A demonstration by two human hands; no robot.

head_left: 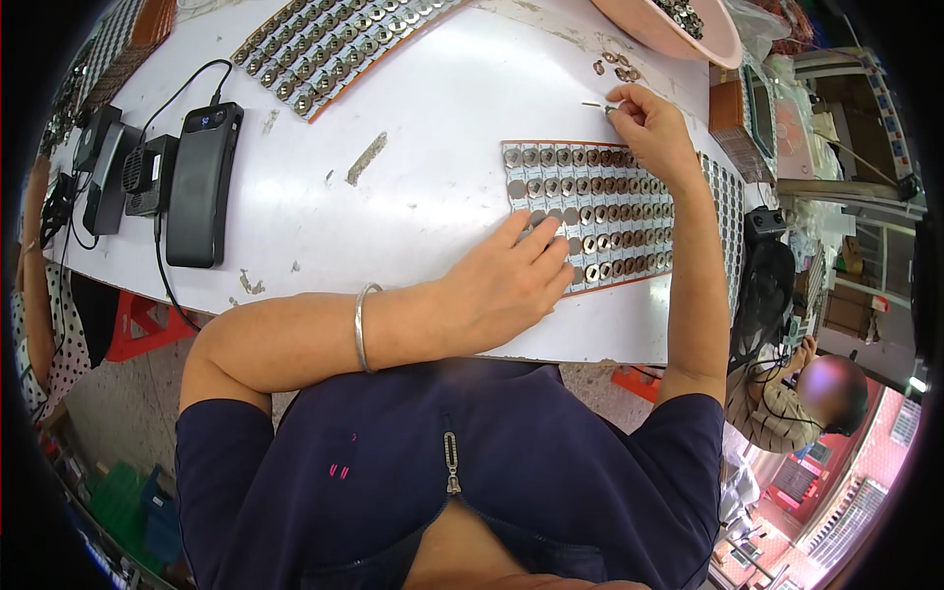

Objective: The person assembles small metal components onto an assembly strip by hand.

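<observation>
My left hand (516, 270) lies palm down with its fingers apart, the fingertips on the left part of a flat panel (506, 162) filled with rows of small round metal pieces (600, 213). Some pieces at that side look like plain discs, while the others show an angular centre. Beyond the panel's far edge, my right hand (654, 128) is closed in a pinch over the white table. A tiny dark bit shows at its fingertips, too small to name. Close by lies a thin brass-coloured strip (590, 104). My right forearm covers part of the panel.
Several loose metal pieces (621, 67) lie near a pink basin (723, 44) of more parts. Another filled panel (334, 49) is at the far left. A black power bank (204, 187) with cables stands on the left. Panels are stacked (739, 128) at right. Other people sit at both sides.
</observation>
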